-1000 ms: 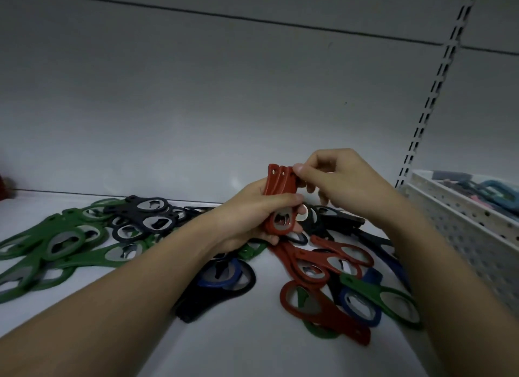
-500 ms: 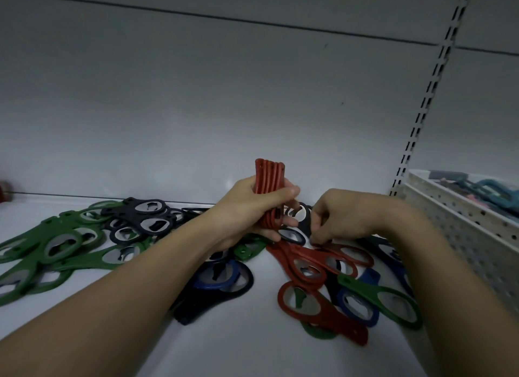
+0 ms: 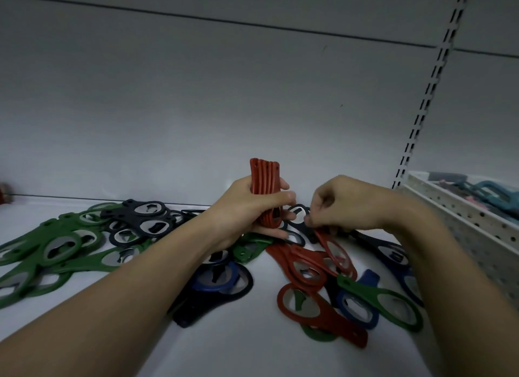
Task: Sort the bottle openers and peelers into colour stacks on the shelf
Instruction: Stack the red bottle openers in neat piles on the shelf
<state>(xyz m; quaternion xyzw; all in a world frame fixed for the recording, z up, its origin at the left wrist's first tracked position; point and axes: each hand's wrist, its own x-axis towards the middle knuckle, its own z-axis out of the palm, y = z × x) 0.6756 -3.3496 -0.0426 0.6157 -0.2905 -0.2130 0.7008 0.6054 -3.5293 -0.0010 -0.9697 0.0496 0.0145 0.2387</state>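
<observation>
My left hand (image 3: 252, 211) grips an upright bundle of several red bottle openers (image 3: 264, 180), held edge-on above the shelf. My right hand (image 3: 345, 205) is down at the mixed pile, fingertips pinched on the end of a loose red opener (image 3: 335, 250) that lies slanted on the heap. More red openers (image 3: 306, 267) lie below it, one (image 3: 323, 317) nearest me. Green openers (image 3: 53, 253) are gathered at the left, black ones (image 3: 140, 222) behind them. Blue (image 3: 356, 306) and green (image 3: 387, 300) openers mix at the right.
A white perforated basket (image 3: 463, 216) with teal and pink items stands at the right, beside a slotted shelf upright (image 3: 427, 95). A blue and a black opener (image 3: 219, 286) lie under my left forearm. The grey back wall is close behind the pile.
My right hand left the top of the red bundle and dropped to the pile, pinching a loose red opener. My left hand turned the bundle edge-on and holds it steady.
</observation>
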